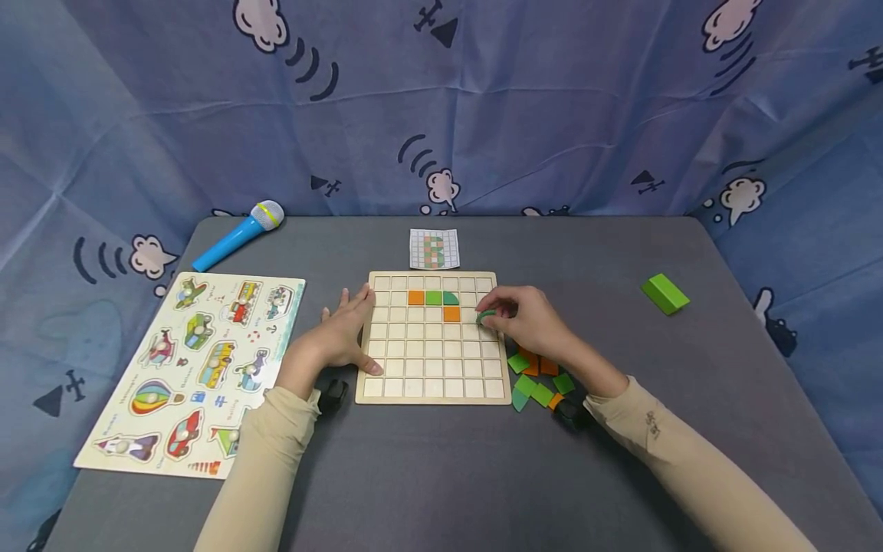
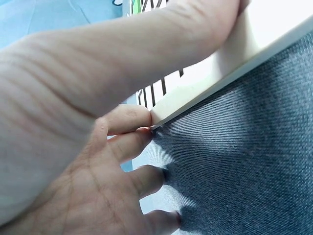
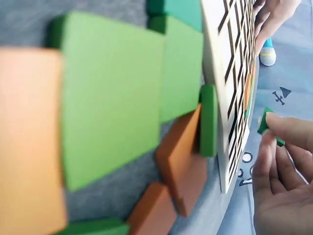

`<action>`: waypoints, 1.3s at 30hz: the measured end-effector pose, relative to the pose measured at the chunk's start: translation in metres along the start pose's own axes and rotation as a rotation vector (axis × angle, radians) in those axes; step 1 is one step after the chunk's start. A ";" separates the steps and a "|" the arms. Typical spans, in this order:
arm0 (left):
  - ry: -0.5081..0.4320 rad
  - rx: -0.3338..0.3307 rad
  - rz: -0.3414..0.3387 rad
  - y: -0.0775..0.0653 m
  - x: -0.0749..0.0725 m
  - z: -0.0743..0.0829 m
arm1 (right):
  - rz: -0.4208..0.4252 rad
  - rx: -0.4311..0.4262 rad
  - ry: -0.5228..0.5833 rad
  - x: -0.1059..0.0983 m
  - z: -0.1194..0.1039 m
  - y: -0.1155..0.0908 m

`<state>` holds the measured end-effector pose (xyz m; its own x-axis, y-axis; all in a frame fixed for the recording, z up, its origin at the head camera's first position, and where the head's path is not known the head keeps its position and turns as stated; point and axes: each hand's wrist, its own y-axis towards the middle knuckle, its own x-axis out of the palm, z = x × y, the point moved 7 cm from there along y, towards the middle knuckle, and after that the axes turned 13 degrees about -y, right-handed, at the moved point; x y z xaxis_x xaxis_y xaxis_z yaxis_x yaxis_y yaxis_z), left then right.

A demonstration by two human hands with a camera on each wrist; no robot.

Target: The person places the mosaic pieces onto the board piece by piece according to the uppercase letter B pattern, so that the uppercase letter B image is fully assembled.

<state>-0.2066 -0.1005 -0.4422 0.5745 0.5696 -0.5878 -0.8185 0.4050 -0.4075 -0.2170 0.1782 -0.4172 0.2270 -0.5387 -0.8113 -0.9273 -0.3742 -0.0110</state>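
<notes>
A wooden grid board (image 1: 431, 400) lies mid-table. My left hand (image 1: 338, 333) rests at its left edge, the thumb on top of the board and the fingers spread along the side. Between thumb and fingertips, my right hand (image 1: 527, 318) pinches a dark green piece (image 3: 264, 120) over the right columns of the grid; fingers partly cover it. In the upper rows sit an orange square (image 1: 416, 297), a light green square (image 1: 433, 297) and a dark green rounded piece (image 1: 451, 298), with another orange square (image 1: 451, 314) below the rounded one.
Several loose green and orange pieces (image 1: 541, 394) lie right of the board, below my right forearm. Behind the board is a pattern card (image 1: 434, 249). A vehicle puzzle board (image 1: 290, 307) and a toy microphone (image 1: 237, 238) are at left, a green block (image 1: 665, 294) far right.
</notes>
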 end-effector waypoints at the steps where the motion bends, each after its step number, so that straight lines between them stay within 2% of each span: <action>1: -0.001 0.000 -0.001 0.000 0.000 0.000 | -0.009 0.000 -0.002 0.001 -0.002 0.001; 6: -0.002 -0.004 -0.003 0.000 0.000 -0.001 | -0.049 -0.028 0.012 0.009 -0.010 0.005; 14: -0.003 -0.004 -0.005 -0.001 0.000 0.001 | -0.026 -0.054 0.059 0.019 -0.018 0.010; 19: -0.010 -0.006 -0.006 -0.001 0.000 0.001 | -0.004 0.002 0.073 0.023 -0.022 0.014; 24: -0.016 0.000 -0.005 -0.001 0.000 0.002 | 0.006 0.073 0.038 0.028 -0.022 0.016; 30: -0.009 0.001 -0.004 -0.001 -0.001 0.003 | -0.011 0.113 0.009 0.032 -0.024 0.019; 39: -0.004 -0.001 -0.003 -0.001 -0.001 0.002 | -0.036 0.153 0.037 0.037 -0.021 0.022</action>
<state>-0.2061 -0.1001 -0.4401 0.5772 0.5713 -0.5834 -0.8166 0.4062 -0.4101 -0.2231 0.1342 -0.4358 0.2696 -0.5557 -0.7865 -0.9520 -0.2765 -0.1309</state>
